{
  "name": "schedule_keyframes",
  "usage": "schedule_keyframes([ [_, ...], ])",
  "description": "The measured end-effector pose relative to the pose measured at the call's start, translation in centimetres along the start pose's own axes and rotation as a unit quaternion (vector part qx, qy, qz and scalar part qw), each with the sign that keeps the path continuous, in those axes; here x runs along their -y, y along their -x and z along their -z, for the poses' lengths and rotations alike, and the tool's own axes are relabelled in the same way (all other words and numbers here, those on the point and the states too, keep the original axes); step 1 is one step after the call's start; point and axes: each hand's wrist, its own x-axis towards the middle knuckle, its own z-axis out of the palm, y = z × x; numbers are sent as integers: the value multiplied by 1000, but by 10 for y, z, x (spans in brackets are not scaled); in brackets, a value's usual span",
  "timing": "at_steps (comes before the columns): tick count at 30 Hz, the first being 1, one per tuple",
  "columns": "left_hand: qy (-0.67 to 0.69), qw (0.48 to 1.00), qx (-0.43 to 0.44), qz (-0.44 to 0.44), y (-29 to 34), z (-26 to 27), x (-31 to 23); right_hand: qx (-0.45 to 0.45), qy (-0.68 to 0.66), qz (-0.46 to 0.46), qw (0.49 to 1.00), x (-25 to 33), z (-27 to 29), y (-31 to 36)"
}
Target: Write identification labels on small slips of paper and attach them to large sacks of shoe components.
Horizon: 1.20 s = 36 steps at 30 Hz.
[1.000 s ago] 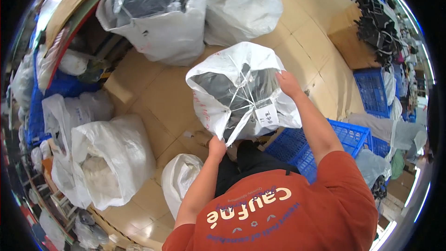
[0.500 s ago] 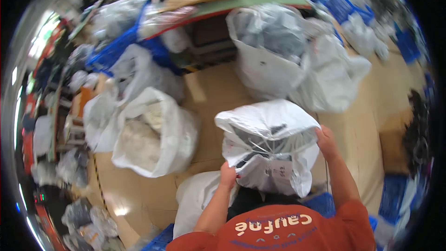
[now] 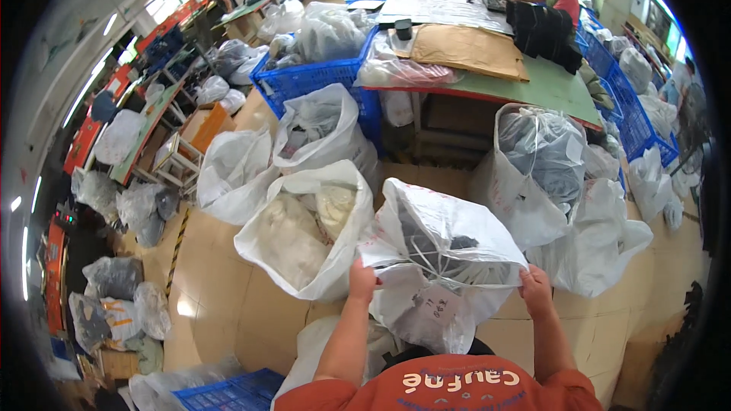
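Above tan floor, before open white sack of pale cloth: tied clear bag (dark garments inside) held up. Left hand clamped on its left edge, right hand pinching its right edge.

Large tied clear plastic sack: milky white film, dark grey contents showing through, white paper label with black marks. Open woven plastic sack: white, cream contents. Ribbed plastic crate: bright blue. Long flat-topped work table: green surface, red edge. Flat cardboard sheet: tan brown. Tiled floor: pale beige. Short-sleeved cotton shirt: orange-red, white lettering
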Motion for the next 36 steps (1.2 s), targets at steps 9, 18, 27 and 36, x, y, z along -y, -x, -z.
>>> schedule_keyframes([
  [9, -3, 999, -44, 4, -32, -30, -17, 68, 212, 62, 973, -3, 18, -77],
  [18, -125, 990, -27, 64, -104, -124, -25, 106, 229, 20, 967, -6, 61, -130],
  [27, -55, 997, -51, -3, -160, -85, -24, 207, 330, -32, 920, 4, 52, -163],
  [36, 44, 988, -124, 81, -106, -30, -50, 189, 337, -9, 922, 9, -19, -224],
])
